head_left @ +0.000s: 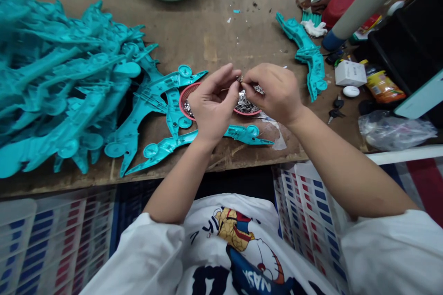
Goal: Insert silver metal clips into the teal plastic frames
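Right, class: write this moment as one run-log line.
left hand: pinching small shiny metallic piece; right hand: pinching same piece; near hands: silvery metal bits inside curved red plastic rim; left side: heaped teal plastic parts

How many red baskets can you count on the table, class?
2 can be made out: the left basket peeks out left of the left grip; the right basket shows between that and the right grip. Both are partly covered, so another could be hidden.

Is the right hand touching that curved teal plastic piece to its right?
Apart: the head view shows brown tabletop between the right hand and the curved teal plastic piece.
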`<state>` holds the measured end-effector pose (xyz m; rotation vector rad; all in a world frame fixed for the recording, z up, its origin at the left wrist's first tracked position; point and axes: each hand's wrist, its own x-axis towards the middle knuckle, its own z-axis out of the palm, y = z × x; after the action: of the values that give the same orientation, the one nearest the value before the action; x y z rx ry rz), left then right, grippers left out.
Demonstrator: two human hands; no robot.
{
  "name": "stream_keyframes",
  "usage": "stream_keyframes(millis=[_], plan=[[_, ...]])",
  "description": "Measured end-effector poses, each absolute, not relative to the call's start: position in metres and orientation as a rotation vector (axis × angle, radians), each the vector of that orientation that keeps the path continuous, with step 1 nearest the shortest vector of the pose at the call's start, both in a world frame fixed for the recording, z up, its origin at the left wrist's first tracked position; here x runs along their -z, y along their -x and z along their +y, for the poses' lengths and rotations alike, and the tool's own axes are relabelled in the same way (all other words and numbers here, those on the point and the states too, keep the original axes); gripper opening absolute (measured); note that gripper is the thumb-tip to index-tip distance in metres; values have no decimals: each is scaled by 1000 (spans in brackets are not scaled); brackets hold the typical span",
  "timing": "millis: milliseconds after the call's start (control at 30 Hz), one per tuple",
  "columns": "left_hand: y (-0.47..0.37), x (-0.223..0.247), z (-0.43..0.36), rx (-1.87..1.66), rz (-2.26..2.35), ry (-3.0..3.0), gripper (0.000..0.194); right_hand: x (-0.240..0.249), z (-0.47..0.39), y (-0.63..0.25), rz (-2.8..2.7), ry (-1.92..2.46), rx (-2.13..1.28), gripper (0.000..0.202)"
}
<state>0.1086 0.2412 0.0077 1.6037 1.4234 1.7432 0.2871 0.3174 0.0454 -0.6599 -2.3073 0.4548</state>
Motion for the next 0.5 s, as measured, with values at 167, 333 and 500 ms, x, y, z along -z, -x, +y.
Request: stream_keyframes(millis=[167,333,500], plan=[[-108,-3,242,-1821,1479,-1663,34,-47,316,-286,-2304,634,-437,47],[-104,-7,238,-1782,1513,-1773,36,-51,317,-289,-2297,617,-494,48],[-97,-17,230,-1718,1459,-1799,35,-57,315,-293,-2286,611,-495,53]])
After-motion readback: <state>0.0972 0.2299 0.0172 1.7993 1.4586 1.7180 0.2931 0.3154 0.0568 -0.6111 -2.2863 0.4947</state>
